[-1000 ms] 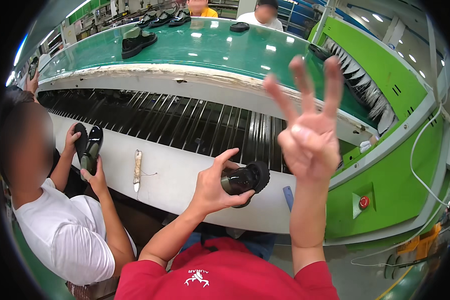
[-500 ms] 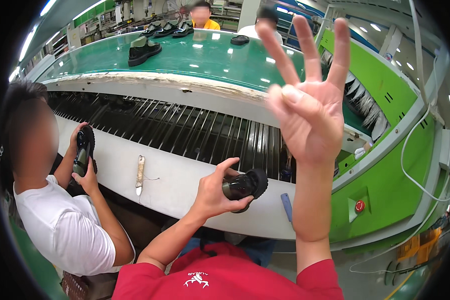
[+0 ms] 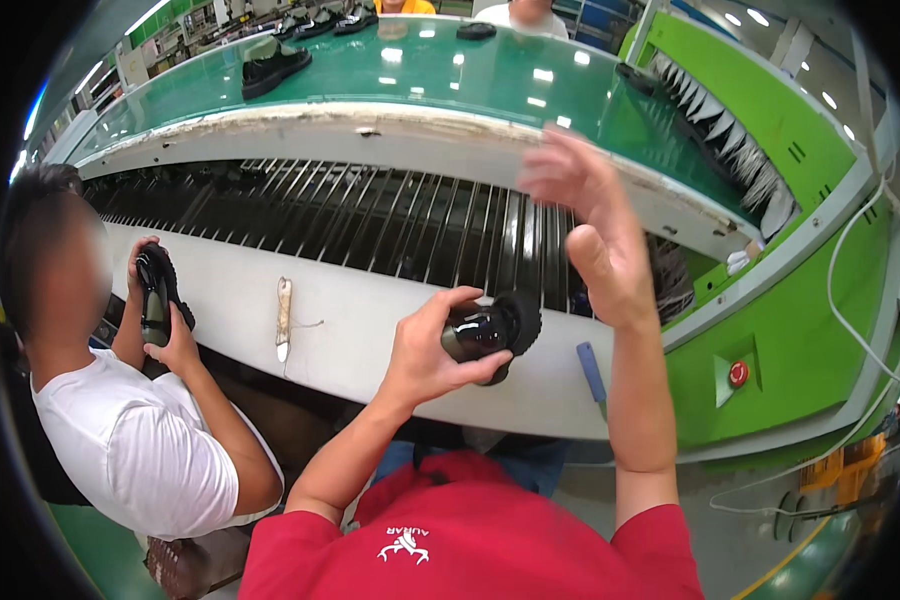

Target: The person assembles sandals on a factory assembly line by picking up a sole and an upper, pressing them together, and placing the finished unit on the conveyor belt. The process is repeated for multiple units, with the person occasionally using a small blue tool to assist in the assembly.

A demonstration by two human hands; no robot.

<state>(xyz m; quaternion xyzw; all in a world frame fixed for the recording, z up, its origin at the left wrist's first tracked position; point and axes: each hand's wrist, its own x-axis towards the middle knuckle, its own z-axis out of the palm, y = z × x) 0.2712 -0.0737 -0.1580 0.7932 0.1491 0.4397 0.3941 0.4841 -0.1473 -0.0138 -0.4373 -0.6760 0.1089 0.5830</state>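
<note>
A glossy black shoe (image 3: 476, 334) with a thick ribbed sole is in my left hand (image 3: 416, 352), thumb on one side and fingers on the other. The shoe is held above the white ledge. My right hand (image 3: 610, 240) is raised over the slatted rack, nothing in it, thumb apart from the fingers; the fingertips are blurred by motion. Under my right forearm, a blue-handled tool (image 3: 591, 370) lies on the ledge, its end partly hidden. Left of my left hand lies a tool with a wrapped pale handle (image 3: 284, 315) and a thread trailing from it.
On the left a co-worker in a white shirt (image 3: 160, 430) holds a black shoe (image 3: 156, 295) in both hands. Beyond the metal-slatted rack (image 3: 370, 220) runs a green conveyor (image 3: 400, 75) carrying several black shoes. A green machine with a bristle curtain (image 3: 740, 140) and red button (image 3: 738, 373) stands right.
My right hand has come down from three raised fingers and turned, its fingers now pointing left. The left hand still holds the shoe. The view has tilted lower.
</note>
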